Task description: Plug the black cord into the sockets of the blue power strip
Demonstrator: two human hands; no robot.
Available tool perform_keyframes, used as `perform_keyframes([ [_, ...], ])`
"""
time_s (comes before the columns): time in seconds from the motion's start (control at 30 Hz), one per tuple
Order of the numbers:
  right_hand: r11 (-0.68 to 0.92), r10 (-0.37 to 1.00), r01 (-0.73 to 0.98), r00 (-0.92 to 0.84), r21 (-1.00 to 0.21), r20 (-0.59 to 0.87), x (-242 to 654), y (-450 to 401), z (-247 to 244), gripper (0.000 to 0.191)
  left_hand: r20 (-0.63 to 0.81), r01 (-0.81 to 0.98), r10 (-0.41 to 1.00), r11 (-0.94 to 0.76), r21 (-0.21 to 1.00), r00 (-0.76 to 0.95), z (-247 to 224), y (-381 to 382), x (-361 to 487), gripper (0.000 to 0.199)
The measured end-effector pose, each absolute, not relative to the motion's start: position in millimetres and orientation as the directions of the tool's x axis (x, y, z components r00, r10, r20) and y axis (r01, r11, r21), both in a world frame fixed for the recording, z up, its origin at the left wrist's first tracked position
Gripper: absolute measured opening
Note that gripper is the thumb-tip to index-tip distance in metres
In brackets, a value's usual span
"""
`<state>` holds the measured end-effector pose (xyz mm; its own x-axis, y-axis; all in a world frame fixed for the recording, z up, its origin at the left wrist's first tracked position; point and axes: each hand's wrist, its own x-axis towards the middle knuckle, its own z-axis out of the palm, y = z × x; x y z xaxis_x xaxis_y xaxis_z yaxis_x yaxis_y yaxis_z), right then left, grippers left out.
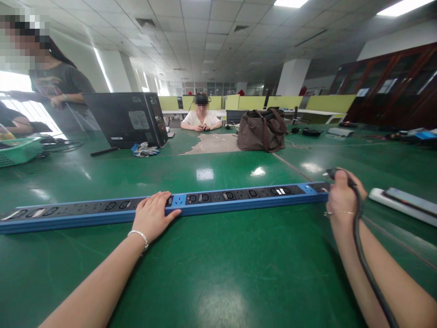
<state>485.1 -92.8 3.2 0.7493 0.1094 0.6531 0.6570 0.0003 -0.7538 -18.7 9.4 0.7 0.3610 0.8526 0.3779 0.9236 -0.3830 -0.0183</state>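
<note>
A long blue power strip with black and blue socket modules lies across the green table. My left hand lies over its middle, fingers across the sockets and thumb against the near side. At the strip's right end, my right hand is closed round a black power plug, its front end showing beyond the fingers. From that plug a thick black cable runs down along my right forearm. The plug is above the strip's end; whether they touch, I cannot tell.
A black computer case stands behind the strip, gloves beside it. Further right is a brown striped bag. A white bar-shaped object lies right of my hand. One person sits opposite; another stands at left near a green basket.
</note>
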Motion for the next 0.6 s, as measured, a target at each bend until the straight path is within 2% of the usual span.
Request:
perform_keyframes([
  [0.07, 0.012, 0.082, 0.648, 0.758, -0.761, 0.647, 494, -97, 1, 0.051, 0.376, 0.923, 0.854, -0.385, -0.012, 0.361, 1, 9, -19, 0.057],
  [0.2, 0.012, 0.137, 0.619, 0.777, -0.785, 0.615, 508, -102, -14, 0.049, 0.372, 0.925, 0.858, -0.380, -0.003, 0.353, 2, 9, -18, 0.056],
  [0.33, -0.108, 0.318, 0.609, 0.770, -0.786, 0.553, 508, -102, -18, 0.045, 0.376, 0.924, 0.853, -0.381, -0.023, 0.361, 0, 10, -19, 0.058],
  [0.43, -0.217, 0.459, 0.660, 0.719, -0.719, 0.522, 504, -101, -14, 0.039, 0.365, 0.928, 0.860, -0.371, -0.032, 0.357, 0, 10, -19, 0.059],
  [0.6, -0.307, 0.522, 0.684, 0.703, -0.662, 0.483, 502, -100, -10, 0.038, 0.358, 0.930, 0.865, -0.366, -0.026, 0.351, 1, 9, -18, 0.059],
])
